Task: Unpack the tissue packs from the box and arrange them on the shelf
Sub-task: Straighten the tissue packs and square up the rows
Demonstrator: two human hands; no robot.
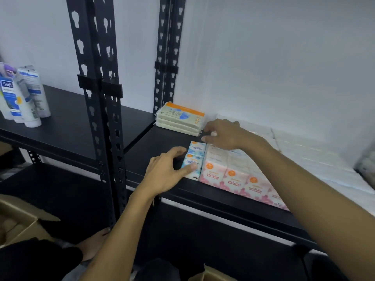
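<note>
A blue-and-white mini tissue pack (pixel 194 159) lies on the black shelf (pixel 162 142), pressed against the left side of a row of pink rose-scented tissue packs (pixel 233 175). My left hand (pixel 168 171) grips the blue pack's near left side, thumb on its front end. My right hand (pixel 223 134) rests on the far end of the blue pack and the pink row, fingers curled. A stack of cream tissue packs with an orange edge (pixel 180 118) sits at the back of the shelf, beside the upright.
White tissue packs (pixel 316 157) fill the shelf's right part. The black slotted upright (pixel 103 110) divides this shelf from the left one, which holds several tubes (pixel 22 96). An open cardboard box (pixel 22 218) sits on the floor at lower left; another box's edge (pixel 211 275) shows at the bottom.
</note>
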